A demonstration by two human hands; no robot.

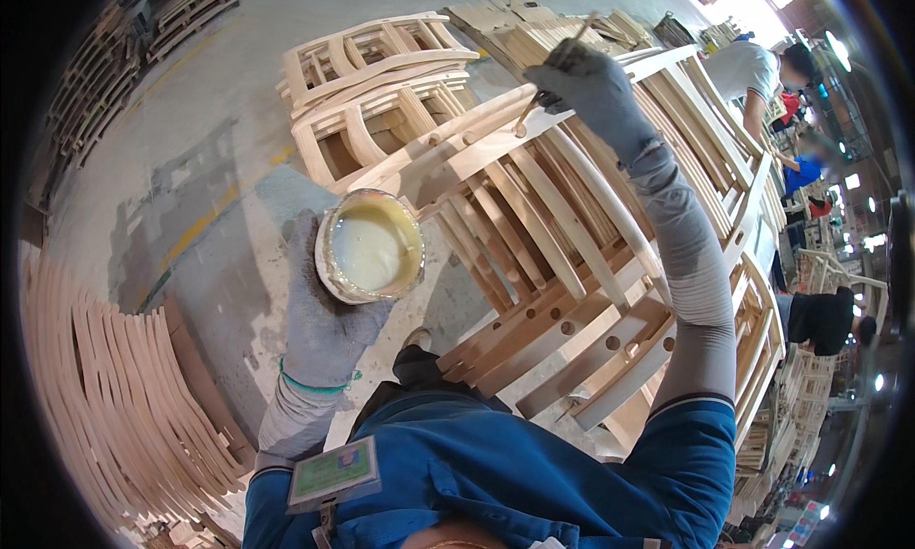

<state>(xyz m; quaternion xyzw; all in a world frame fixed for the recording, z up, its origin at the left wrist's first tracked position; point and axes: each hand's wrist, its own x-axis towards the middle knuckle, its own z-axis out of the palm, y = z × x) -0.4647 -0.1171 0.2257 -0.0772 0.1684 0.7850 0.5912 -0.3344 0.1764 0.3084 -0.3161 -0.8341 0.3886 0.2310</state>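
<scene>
My gloved left hand (329, 330) is wrapped round a small tub (323, 254), tilted so that the creamy white liquid (372, 249) inside shows. It looks like glue. Dried residue coats the rim. My gloved right hand (593, 96) is closed on a thin stick (527, 113), possibly a brush. Its lower end meets a pale wooden rail (448, 160) near one of the small round holes along it. Several such wooden parts lie stacked under that rail. Some nearer pieces (548, 344) have larger round holes in their ends.
Wooden frames (376, 63) are piled beyond the rail, and curved slats (114, 387) stand in a dense row at left. More frames (705, 101) stack up on the right. A co-worker in a white shirt (743, 70) leans there; others are farther off.
</scene>
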